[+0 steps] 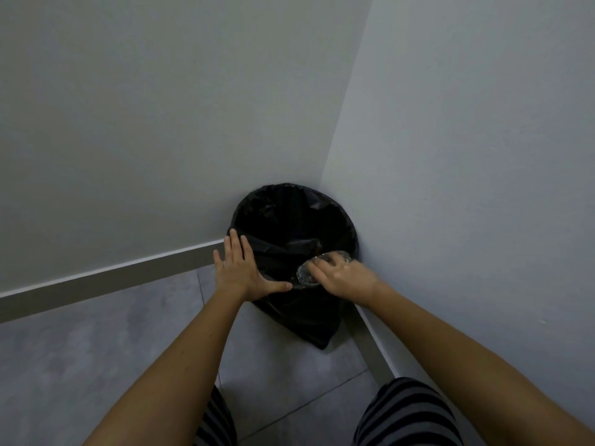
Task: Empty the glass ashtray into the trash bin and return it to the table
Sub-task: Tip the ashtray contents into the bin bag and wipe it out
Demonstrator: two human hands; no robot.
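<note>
A trash bin (289, 220) lined with a black bag stands on the floor in the corner of two walls. My right hand (346, 278) grips the clear glass ashtray (306, 273), tipped over the bin's near right rim above the dark opening. My left hand (243, 272) rests flat with fingers spread on the bag at the bin's left rim. What lies inside the bin is too dark to make out.
Grey walls (161, 123) meet right behind the bin, with a pale baseboard (128, 268) along each. Grey floor tiles (96, 349) stretch to the left and toward me. My striped shorts (405, 413) show at the bottom.
</note>
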